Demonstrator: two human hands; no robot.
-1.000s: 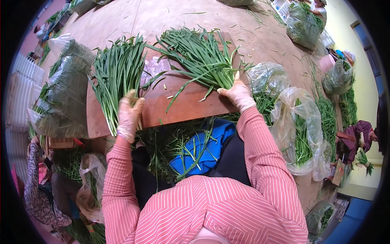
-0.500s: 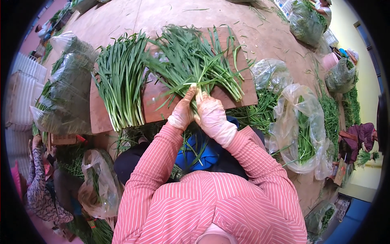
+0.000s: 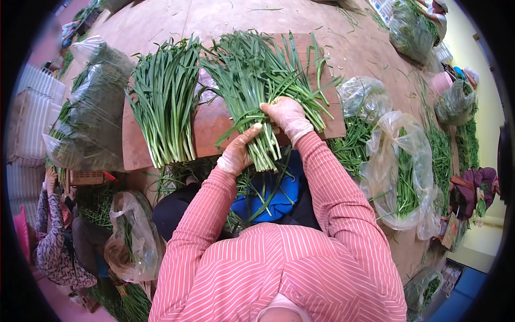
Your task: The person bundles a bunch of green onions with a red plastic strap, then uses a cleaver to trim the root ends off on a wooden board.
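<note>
A bunch of garlic chives [image 3: 245,80], long flat green leaves with pale stem ends, lies on the reddish-brown board [image 3: 215,127] before me, its stem ends over the near edge. My gloved left hand [image 3: 235,154] grips it low on the left, thumb across the stems and fingers partly hidden beneath. My gloved right hand [image 3: 289,116] is closed on the bunch's right side, higher up, pinching some leaves; its fingertips are partly hidden. A second, neatly aligned bunch [image 3: 163,102] lies at the board's left. Looser chives [image 3: 308,91] lie at the right, by my right hand.
Stuffed clear plastic bags of greens stand at the left [image 3: 94,112] and right [image 3: 405,172]. A blue cloth [image 3: 268,196] lies in my lap with loose leaves on it. Co-workers sit at the far left [image 3: 59,252] and far right [image 3: 475,188]. Leaves litter the floor.
The bunch has come down onto the board, stem ends nearer me. My hands, together at the stems before, are now apart, the right one further up and to the right.
</note>
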